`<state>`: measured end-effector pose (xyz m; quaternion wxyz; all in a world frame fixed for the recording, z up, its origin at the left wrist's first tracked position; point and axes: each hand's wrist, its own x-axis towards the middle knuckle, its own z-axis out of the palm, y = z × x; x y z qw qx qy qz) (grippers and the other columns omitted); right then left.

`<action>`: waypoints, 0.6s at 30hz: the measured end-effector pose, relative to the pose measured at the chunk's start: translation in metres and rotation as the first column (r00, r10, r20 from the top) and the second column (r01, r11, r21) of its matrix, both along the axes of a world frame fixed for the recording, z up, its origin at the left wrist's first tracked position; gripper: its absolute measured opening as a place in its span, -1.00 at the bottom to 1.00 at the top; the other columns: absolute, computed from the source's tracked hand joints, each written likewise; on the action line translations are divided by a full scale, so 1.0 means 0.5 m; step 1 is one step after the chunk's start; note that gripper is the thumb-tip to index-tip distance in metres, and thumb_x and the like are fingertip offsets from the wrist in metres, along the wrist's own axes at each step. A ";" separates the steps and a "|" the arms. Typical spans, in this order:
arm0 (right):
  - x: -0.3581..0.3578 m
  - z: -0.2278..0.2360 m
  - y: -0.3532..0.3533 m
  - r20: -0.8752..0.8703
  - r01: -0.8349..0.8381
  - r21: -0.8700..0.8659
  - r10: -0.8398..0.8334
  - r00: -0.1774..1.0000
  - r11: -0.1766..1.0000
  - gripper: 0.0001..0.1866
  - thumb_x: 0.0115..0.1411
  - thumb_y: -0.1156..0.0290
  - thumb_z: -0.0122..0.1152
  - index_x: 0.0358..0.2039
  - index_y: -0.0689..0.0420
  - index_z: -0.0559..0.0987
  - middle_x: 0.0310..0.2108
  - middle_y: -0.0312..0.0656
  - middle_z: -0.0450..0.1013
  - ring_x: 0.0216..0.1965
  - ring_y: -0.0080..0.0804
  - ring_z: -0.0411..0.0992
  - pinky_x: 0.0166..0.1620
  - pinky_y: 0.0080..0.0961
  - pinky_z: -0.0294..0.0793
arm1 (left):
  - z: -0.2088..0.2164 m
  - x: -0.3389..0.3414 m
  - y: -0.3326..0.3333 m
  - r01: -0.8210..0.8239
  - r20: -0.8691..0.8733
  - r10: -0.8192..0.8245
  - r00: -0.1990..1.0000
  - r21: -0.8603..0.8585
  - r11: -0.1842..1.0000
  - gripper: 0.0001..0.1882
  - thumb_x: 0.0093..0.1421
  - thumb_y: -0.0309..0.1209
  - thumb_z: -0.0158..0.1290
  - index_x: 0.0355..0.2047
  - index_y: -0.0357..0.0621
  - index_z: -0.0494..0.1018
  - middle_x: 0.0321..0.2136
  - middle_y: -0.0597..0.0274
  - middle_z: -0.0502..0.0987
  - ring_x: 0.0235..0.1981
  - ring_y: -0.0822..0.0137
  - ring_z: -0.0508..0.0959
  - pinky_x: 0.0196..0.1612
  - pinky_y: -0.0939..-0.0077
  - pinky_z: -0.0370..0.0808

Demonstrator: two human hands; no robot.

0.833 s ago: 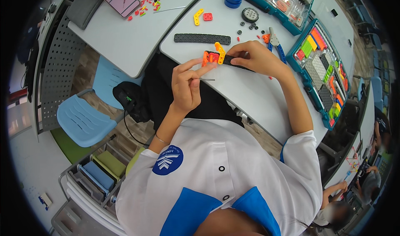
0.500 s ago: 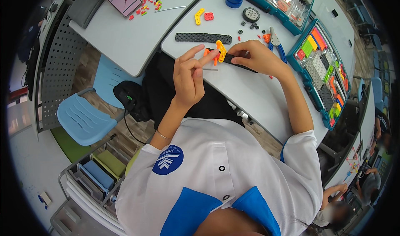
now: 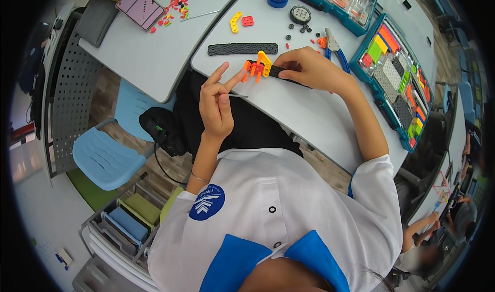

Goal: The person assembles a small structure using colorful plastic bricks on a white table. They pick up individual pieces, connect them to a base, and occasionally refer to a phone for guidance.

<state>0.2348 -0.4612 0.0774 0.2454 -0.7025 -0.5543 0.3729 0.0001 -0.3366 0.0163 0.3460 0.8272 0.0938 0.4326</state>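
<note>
Left hand [image 3: 215, 114] drawn back slightly from the plastic assembly [image 3: 257, 68], baring more of its red middle; view shifted a little too; right hand [image 3: 313, 71] keeps its pinch, thumb and fingers clamped on the assembly's black beam [image 3: 275, 71]; left thumb and fingers closed on a thin, smooth metal rod [image 3: 238, 95]; index tip at the orange side, contact can't tell; assembly held over the near edge of the smooth white table [image 3: 309, 119], its yellow bracket [image 3: 266, 64] angular, holed; flat perforated black strip [image 3: 242, 49] lies just beyond.
</note>
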 end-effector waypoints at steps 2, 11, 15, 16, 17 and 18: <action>-0.007 -0.016 -0.004 0.166 -0.044 0.134 0.021 0.986 0.990 -0.74 0.19 0.42 0.30 -0.12 0.21 0.61 -0.30 -0.10 0.58 -0.27 -0.26 0.53 -0.16 -0.35 0.52 | 0.008 -0.006 -0.004 0.027 0.004 -0.027 1.000 -0.012 1.000 -0.87 0.48 -0.38 -0.30 -0.25 -0.11 0.14 -0.11 -0.16 0.64 0.21 0.04 0.45 0.19 0.29 0.27; -0.018 0.027 -0.012 0.229 -0.042 0.078 0.023 0.973 0.996 -0.70 0.15 0.39 0.35 -0.11 0.19 0.59 -0.28 -0.11 0.51 -0.23 -0.22 0.51 -0.12 -0.32 0.49 | 0.041 0.020 -0.036 -0.013 0.084 0.085 0.993 -0.628 0.778 -0.87 0.42 -0.43 -0.03 -0.16 -0.25 0.36 -0.22 0.04 0.61 -0.14 0.39 0.58 -0.11 0.52 0.46; 0.002 0.041 -0.016 0.206 -0.048 0.060 0.034 0.978 0.997 -0.70 0.16 0.34 0.37 -0.12 0.18 0.61 -0.26 -0.16 0.53 -0.26 -0.31 0.51 -0.16 -0.37 0.50 | 0.053 0.024 -0.042 0.054 0.211 0.142 0.967 -0.715 0.697 -0.89 0.36 -0.46 0.08 -0.22 -0.28 0.47 -0.27 0.08 0.58 -0.25 0.36 0.62 -0.23 0.53 0.57; 0.010 0.045 -0.012 0.191 0.013 0.097 -0.031 0.981 0.995 -0.72 0.16 0.33 0.36 -0.14 0.17 0.62 -0.27 -0.16 0.53 -0.25 -0.31 0.51 -0.16 -0.38 0.50 | 0.057 0.026 -0.042 0.062 0.238 0.149 0.960 -0.698 0.714 -0.89 0.34 -0.49 0.09 -0.21 -0.31 0.48 -0.26 0.07 0.58 -0.27 0.34 0.63 -0.24 0.52 0.60; 0.021 0.048 -0.005 0.174 0.074 0.132 -0.097 0.980 0.988 -0.73 0.17 0.33 0.35 -0.16 0.16 0.63 -0.27 -0.16 0.54 -0.25 -0.31 0.52 -0.16 -0.39 0.51 | 0.062 0.027 -0.043 0.071 0.266 0.155 0.951 -0.680 0.730 -0.88 0.33 -0.51 0.10 -0.20 -0.33 0.50 -0.26 0.06 0.59 -0.29 0.32 0.65 -0.25 0.51 0.62; 0.034 0.046 0.002 0.155 0.136 0.166 -0.162 0.975 0.977 -0.75 0.17 0.32 0.35 -0.18 0.15 0.64 -0.28 -0.16 0.54 -0.24 -0.31 0.52 -0.16 -0.40 0.51 | 0.066 0.029 -0.044 0.079 0.295 0.161 0.942 -0.661 0.746 -0.87 0.32 -0.53 0.11 -0.18 -0.36 0.52 -0.26 0.04 0.59 -0.32 0.30 0.66 -0.26 0.49 0.65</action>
